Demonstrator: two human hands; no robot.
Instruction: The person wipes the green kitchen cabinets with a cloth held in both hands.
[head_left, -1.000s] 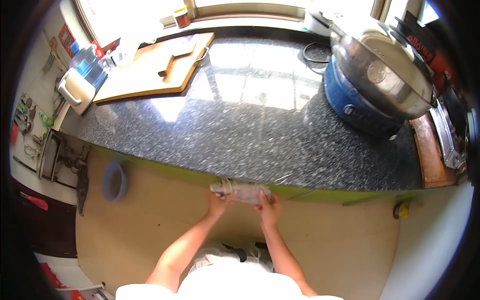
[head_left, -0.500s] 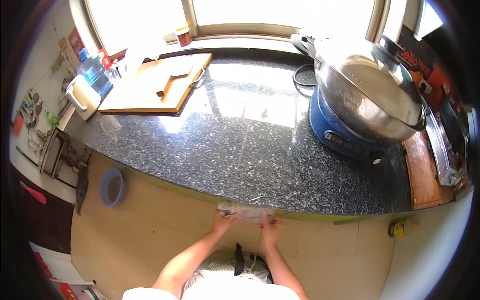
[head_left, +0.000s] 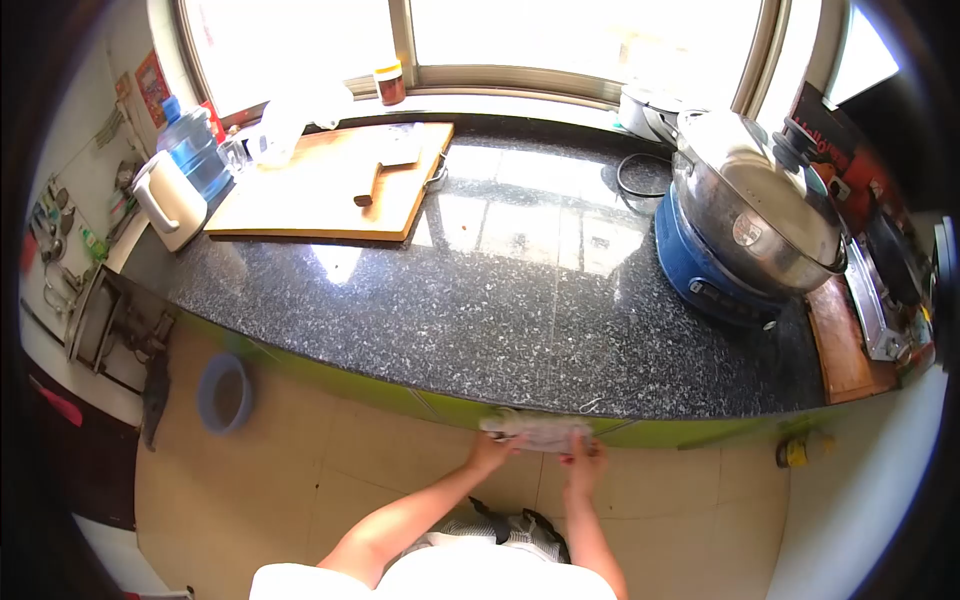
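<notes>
Just in front of the counter's near edge, both hands hold a pale, crumpled bundle (head_left: 543,432) that looks like a rag or a thin plastic bag. My left hand (head_left: 490,452) is closed on its left end. Its right end is gripped by my right hand (head_left: 583,458), with the thumb lying over the front. The bundle stretches roughly level between the hands, and a thin whitish loop (head_left: 592,405) shows above it at the counter's edge. Blur hides the finer details of the fingers and the material.
On the dark speckled counter (head_left: 480,320), a cleaver (head_left: 385,165) lies on a wooden cutting board (head_left: 300,205) at left. A large steel pot (head_left: 745,225) sits on a blue base (head_left: 700,275) at right. A bluish basin (head_left: 224,393) stands on the floor.
The view has shifted, so the counter and its objects appear farther right. Both hands and the pale bundle have also moved right in view, still held between them.
</notes>
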